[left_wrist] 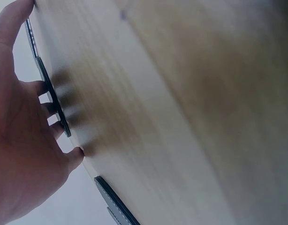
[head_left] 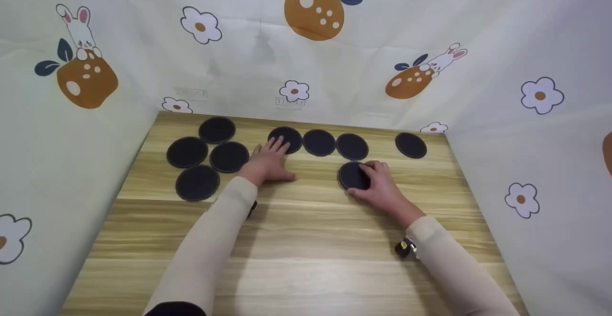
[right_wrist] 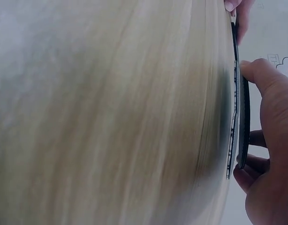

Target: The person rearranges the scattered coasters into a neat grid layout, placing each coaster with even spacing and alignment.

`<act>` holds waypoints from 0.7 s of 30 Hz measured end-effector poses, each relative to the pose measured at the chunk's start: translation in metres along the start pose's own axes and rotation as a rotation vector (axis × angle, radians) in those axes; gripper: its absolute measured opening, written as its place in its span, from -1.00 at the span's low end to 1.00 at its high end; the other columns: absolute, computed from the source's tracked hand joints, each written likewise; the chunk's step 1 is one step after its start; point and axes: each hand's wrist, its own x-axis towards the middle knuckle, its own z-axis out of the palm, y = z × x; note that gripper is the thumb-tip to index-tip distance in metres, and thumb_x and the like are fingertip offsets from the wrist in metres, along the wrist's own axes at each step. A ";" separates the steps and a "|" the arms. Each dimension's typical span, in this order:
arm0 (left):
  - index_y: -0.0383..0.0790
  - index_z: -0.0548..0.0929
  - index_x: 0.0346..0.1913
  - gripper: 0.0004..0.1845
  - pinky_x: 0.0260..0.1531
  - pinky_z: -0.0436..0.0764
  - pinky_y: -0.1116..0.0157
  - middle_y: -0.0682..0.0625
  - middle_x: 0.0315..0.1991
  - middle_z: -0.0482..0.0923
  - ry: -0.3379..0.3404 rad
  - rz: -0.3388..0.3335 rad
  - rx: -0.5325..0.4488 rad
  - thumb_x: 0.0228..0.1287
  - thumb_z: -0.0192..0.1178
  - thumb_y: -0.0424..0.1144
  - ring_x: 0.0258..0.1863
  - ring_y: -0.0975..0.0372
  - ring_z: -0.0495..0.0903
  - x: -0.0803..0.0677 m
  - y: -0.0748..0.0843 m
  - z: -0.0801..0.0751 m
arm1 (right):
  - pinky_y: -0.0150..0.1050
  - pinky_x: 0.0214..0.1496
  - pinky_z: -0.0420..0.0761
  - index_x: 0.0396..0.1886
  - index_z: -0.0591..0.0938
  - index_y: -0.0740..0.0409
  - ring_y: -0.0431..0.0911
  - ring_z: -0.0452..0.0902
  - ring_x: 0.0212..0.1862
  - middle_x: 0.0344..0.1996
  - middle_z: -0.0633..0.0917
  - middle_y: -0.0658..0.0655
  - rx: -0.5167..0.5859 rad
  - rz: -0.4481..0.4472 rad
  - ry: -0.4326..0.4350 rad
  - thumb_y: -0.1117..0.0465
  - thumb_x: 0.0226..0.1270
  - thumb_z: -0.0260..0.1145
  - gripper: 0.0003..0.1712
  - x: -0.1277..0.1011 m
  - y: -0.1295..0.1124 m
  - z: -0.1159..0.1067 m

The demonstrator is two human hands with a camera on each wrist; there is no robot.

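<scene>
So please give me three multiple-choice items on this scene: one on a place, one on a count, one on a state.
1. Where is the lone black disc?
A far right
B table's near edge
C under the left hand

2. How many black discs lie on the wooden table?
A six
B nine
C twelve

3. What does the right hand do?
A lies flat and idle
B grips a disc
C points at the wall

Key: 1 A, it lies apart at the far right; 2 B, four left, three centre, one held, one alone; 3 B, fingers curl round its edge.

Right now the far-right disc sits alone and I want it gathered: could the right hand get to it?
Probably yes. The right hand grips another disc, but bare table lies between it and the lone disc, with nothing in the way.
</scene>
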 end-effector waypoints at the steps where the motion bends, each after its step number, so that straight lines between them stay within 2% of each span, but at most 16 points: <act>1: -0.11 0.05 0.83 0.24 0.70 -0.11 -0.27 -0.15 0.84 -0.20 0.000 -0.001 0.001 0.33 0.41 0.41 0.81 -0.10 -0.24 0.000 0.000 0.000 | 0.13 0.46 0.48 0.50 0.59 0.39 0.25 0.35 0.39 0.37 0.54 0.36 -0.003 -0.001 -0.001 -0.18 0.20 0.72 0.06 0.001 0.000 0.001; 21: -0.12 0.07 0.83 0.24 0.69 -0.09 -0.30 -0.17 0.84 -0.18 0.008 0.007 0.014 0.32 0.39 0.43 0.81 -0.11 -0.21 0.000 -0.001 0.000 | 0.17 0.50 0.46 0.53 0.55 0.43 0.28 0.33 0.43 0.42 0.51 0.41 -0.016 -0.003 -0.038 -0.15 0.25 0.69 0.05 0.005 0.010 0.005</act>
